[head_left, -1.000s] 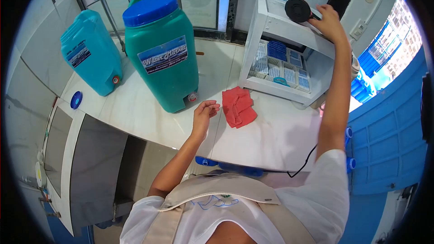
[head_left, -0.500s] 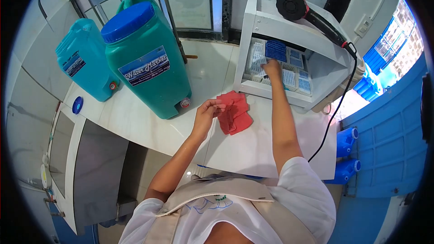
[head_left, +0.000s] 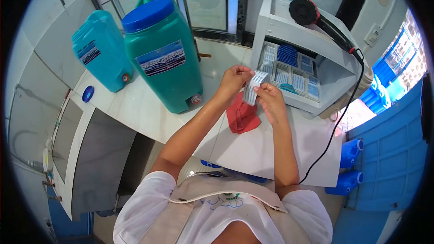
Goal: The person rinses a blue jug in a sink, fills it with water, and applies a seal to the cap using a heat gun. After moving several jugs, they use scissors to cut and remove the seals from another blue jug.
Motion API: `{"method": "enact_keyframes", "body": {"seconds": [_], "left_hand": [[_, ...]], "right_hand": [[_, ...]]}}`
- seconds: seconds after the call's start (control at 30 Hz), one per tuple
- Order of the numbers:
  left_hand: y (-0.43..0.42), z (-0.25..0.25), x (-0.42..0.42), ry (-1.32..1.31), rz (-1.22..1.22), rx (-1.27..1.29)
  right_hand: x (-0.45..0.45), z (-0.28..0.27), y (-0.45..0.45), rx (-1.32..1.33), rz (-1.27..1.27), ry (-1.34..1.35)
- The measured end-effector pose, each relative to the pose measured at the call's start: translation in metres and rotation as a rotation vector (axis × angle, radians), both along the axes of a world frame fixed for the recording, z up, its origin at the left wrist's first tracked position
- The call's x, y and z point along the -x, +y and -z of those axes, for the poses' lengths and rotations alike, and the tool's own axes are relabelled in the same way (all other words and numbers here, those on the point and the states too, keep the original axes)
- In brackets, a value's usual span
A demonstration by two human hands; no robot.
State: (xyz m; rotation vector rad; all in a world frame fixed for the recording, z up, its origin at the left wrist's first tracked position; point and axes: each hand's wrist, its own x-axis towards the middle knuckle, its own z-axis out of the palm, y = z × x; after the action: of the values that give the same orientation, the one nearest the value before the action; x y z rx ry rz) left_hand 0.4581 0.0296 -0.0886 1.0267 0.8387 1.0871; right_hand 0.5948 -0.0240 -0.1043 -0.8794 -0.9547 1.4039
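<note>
Between my two hands is a small white printed strip [head_left: 257, 81], which looks like a sheet of labels, with a greyish part hanging below it. My left hand [head_left: 235, 82] pinches its upper left edge. Lower on the right side, my right hand [head_left: 271, 100] grips it between thumb and fingers. Under the hands a folded red cloth [head_left: 243, 118] lies on the white counter [head_left: 217, 140]. Behind my right hand, a white shelf unit [head_left: 332, 92] holds a sectioned basket [head_left: 267, 58] with several stacks of similar printed strips and a blue bundle [head_left: 287, 55].
A green water container [head_left: 165, 79] with a blue lid and a lighter turquoise container [head_left: 101, 54] stand at left, near a loose blue cap [head_left: 88, 94]. A heat-gun-like dryer [head_left: 323, 25] rests on the shelf unit; its black cord [head_left: 332, 138] crosses the counter's right side.
My right hand has come out of the basket with the printed strip, down and left. My left hand has risen to the strip and pinches it. The view has shifted slightly.
</note>
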Motion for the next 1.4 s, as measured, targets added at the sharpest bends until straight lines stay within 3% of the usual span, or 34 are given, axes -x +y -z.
{"method": "enact_keyframes", "body": {"seconds": [0.1,0.17,0.23,0.37,0.43,0.53,0.7,0.8,0.97,1.1,1.17,1.2,1.33,1.4], "left_hand": [[-0.013,-0.021,0.015,0.036,-0.066,-0.129],[-0.02,-0.036,0.029,0.103,-0.115,-0.382],[-0.035,-0.058,0.044,0.082,-0.159,-0.433],[-0.045,-0.083,0.087,0.129,-0.201,-0.44],[-0.056,-0.103,0.106,0.22,-0.291,-0.54],[-0.062,-0.119,0.126,0.13,-0.416,-0.664],[-0.057,-0.132,0.153,0.028,-0.488,-0.713],[-0.056,-0.141,0.17,0.14,-0.512,-0.749],[-0.055,-0.151,0.19,0.153,-0.506,-0.735],[-0.041,-0.158,0.221,-0.11,-0.43,-0.66],[-0.037,-0.164,0.241,-0.262,-0.3,-0.529],[-0.034,-0.166,0.252,-0.276,-0.199,-0.494],[-0.028,-0.171,0.268,-0.293,-0.243,-0.451],[-0.017,-0.169,0.276,-0.265,-0.222,-0.437]], "right_hand": [[0.022,-0.037,-0.011,-0.079,0.085,0.174],[0.032,-0.039,-0.005,-0.126,0.118,0.14],[0.052,-0.052,-0.001,-0.219,0.137,0.189],[0.092,-0.08,0.003,-0.411,0.148,-0.039],[0.114,-0.094,0.006,-0.472,0.13,-0.024],[0.145,-0.124,-0.003,-0.543,0.167,-0.065],[0.182,-0.139,0.005,-0.61,0.179,-0.098],[0.191,-0.146,0.009,-0.63,0.197,-0.084],[0.191,-0.156,0.018,-0.517,0.02,-0.078],[0.182,-0.16,0.04,-0.619,0.117,-0.009],[0.174,-0.165,0.049,-0.887,0.437,-0.36],[0.176,-0.175,0.038,-0.754,0.451,-0.45],[0.182,-0.184,0.036,-0.8,0.469,-0.53],[0.181,-0.184,0.049,-1.101,0.578,-0.826]]}}
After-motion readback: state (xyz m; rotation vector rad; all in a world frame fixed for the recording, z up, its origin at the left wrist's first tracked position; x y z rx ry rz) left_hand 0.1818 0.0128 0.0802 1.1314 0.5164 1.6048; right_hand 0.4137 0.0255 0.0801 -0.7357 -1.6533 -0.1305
